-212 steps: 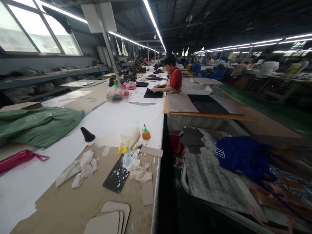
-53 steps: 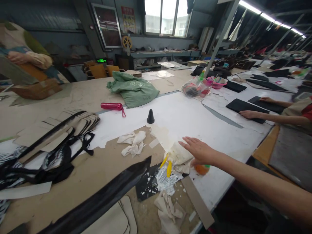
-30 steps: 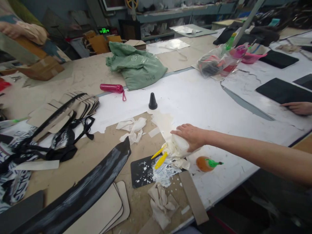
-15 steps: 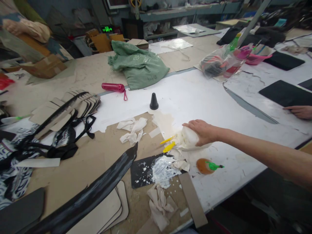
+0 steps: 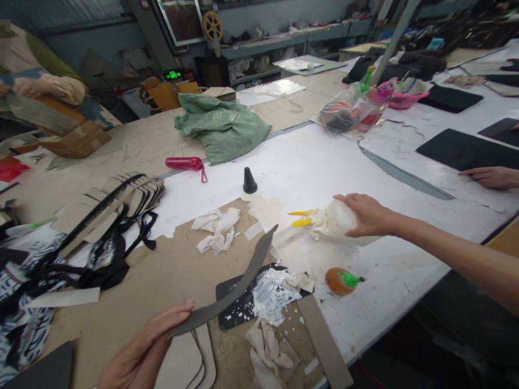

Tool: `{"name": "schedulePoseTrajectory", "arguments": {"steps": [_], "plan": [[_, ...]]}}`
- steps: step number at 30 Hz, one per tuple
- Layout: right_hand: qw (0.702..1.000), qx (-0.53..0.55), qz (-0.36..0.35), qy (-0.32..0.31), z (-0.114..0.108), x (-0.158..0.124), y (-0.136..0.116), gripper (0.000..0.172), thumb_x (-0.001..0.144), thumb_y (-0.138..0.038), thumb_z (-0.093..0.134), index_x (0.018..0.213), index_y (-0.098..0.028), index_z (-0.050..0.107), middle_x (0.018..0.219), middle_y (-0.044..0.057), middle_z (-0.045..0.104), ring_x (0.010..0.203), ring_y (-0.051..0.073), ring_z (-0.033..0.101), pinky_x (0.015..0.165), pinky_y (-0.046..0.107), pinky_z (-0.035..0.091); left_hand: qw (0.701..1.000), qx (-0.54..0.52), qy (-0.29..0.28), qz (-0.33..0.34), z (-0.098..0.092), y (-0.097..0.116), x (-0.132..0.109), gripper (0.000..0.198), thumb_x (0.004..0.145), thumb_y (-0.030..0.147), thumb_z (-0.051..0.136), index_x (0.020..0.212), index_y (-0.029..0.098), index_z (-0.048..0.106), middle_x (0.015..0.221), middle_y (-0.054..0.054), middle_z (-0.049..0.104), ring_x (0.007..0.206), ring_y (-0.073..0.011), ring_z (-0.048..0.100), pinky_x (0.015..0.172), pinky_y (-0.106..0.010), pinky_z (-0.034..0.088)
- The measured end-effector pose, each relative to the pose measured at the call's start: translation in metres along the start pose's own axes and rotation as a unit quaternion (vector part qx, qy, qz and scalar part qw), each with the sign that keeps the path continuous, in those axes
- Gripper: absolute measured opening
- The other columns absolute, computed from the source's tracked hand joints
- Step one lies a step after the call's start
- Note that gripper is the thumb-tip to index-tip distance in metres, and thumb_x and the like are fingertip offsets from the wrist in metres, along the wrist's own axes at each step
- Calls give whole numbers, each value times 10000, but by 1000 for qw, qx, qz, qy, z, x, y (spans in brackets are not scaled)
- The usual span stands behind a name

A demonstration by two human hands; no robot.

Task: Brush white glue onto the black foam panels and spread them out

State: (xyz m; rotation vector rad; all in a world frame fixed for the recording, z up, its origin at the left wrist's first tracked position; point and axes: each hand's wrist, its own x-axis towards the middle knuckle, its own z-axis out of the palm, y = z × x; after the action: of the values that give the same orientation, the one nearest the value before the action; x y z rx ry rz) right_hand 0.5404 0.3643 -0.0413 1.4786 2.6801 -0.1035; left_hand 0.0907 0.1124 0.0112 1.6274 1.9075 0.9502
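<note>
My left hand (image 5: 140, 343) is at the lower left, closed with thumb and fingers on the end of a long dark grey curved strip (image 5: 239, 289). The strip's far tip points up and away, passing above a black board (image 5: 231, 300) smeared with wet white paste (image 5: 270, 297). My right hand (image 5: 365, 215) grips a whitish plastic container (image 5: 343, 217) lying on its side. Thick white residue coats its mouth, and two yellow pointed pieces (image 5: 301, 222) stick out to the left. Nearer to me sits an orange-brown bottle (image 5: 338, 282) with a green top.
Crumpled white cloths (image 5: 219, 229) lie on the brown board. A black cone (image 5: 249, 181), a red tube (image 5: 184, 163) and a green sack (image 5: 225, 124) are farther back. Stacked beige panels (image 5: 111, 208) lie left. Another person's hand (image 5: 490, 176) rests at right; a person (image 5: 44, 81) stands at far left.
My left hand has come into view, holding the strip, which now reaches farther over the black board. My right hand has shifted right with the container. The view has tilted up slightly.
</note>
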Motion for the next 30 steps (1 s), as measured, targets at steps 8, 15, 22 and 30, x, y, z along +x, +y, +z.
{"name": "schedulePoseTrajectory", "arguments": {"steps": [8,15,22,30], "plan": [[997,-38,56,25,-16,-28,19,872,606,-426,658,1308,-39,314,1115,230,493,1026,332,477,877,402,366,931,32,-122,343,92,-22,72,293,829,81,425,987,223,626,1057,-57,654,1124,-171,523,1009,-434,384],[997,-55,30,44,-17,-44,11,872,580,-458,651,1294,-96,306,1129,196,500,1019,328,486,882,421,389,891,133,-111,419,138,-92,52,351,817,13,344,991,189,593,1037,-72,645,1108,-152,530,934,-368,476],[998,-1,-29,58,-31,-34,-27,834,586,-410,651,1284,-106,310,1117,200,497,1012,332,486,868,436,396,883,153,-106,432,130,-100,43,337,816,-3,345,979,164,589,1086,-108,613,1152,-169,493,925,-358,481],[987,15,-154,33,-25,2,-73,829,570,-358,641,1299,-113,331,1119,182,483,988,308,461,900,447,326,852,187,-98,479,143,-107,43,218,868,132,393,893,159,608,1024,-119,632,1120,-218,513,872,-435,506]]}}
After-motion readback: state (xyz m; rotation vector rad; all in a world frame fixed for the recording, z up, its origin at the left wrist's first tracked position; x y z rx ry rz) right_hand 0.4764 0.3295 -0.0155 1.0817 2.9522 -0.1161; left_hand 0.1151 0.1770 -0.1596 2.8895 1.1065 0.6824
